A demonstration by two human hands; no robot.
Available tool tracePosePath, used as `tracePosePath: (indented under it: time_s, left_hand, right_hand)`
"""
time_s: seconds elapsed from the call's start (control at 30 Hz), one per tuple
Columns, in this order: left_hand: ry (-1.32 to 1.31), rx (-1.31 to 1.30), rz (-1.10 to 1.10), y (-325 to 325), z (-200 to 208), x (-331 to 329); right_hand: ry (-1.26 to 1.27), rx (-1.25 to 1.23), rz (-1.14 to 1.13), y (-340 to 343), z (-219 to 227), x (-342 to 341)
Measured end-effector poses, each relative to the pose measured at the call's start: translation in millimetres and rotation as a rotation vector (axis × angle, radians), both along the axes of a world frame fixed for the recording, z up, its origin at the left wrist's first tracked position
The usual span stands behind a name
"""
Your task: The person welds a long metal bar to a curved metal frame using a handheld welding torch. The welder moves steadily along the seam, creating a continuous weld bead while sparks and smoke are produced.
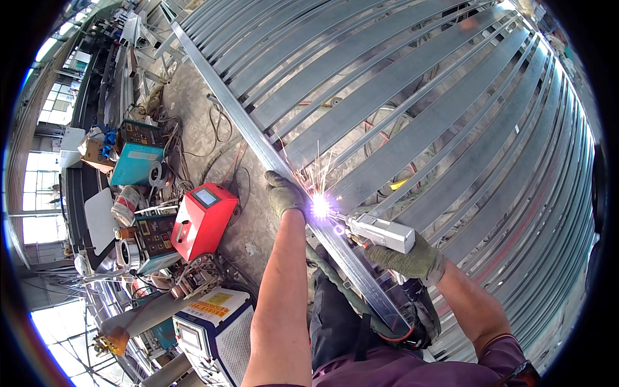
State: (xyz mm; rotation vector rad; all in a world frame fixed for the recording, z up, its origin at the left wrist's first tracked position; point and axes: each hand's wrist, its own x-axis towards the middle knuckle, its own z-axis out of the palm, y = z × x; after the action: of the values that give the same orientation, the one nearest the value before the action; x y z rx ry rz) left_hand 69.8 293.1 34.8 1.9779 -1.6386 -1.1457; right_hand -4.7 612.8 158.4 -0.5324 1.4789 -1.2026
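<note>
My right hand [409, 259], in a green-grey work glove, is closed round a silver, box-shaped welding gun [380, 232]. The gun's nozzle points left at a long galvanized steel rail [225, 100]. A bright white-violet arc [320, 206] glows at the tip and hides the spot where it meets the metal. Orange sparks spray upward from it. Just left of the glare, my gloved left hand [284, 193] grips the outer edge of the rail, its fingers partly hidden. Flat steel bars [361, 145] and thinner ones run off from the rail toward the upper right.
Left on the concrete floor stand a red machine with a screen [205, 219], a teal welding machine [138, 158] and a white cabinet [216, 329]. Cables [219, 119] lie tangled around them. A thick hose [332, 277] passes near my legs. Under the bars lie more hoses and a yellow piece [399, 184].
</note>
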Motion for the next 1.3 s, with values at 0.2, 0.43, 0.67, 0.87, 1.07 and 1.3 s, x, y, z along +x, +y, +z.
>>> tracePosePath:
  time_s: [0.2,0.43,0.67,0.87,1.07,1.3]
  left_hand:
    - [0.331,0.009,0.095,-29,-55,21]
    - [0.177,0.07,0.059,-10,-27,3]
    - [0.139,0.149,0.082,-6,-8,-1]
    - [0.487,0.258,0.225,12,14,-17]
    - [0.435,0.113,0.172,-22,-53,9]
    - [0.353,0.112,0.133,0,-16,-8]
  right_hand:
    - [-0.031,0.013,0.033,-5,8,2]
    - [0.01,0.029,0.017,5,2,1]
    - [0.042,0.049,0.026,7,-1,2]
    - [0.096,0.044,-0.005,9,6,2]
    - [0.052,0.045,0.016,7,11,5]
    - [0.044,0.054,0.014,14,9,4]
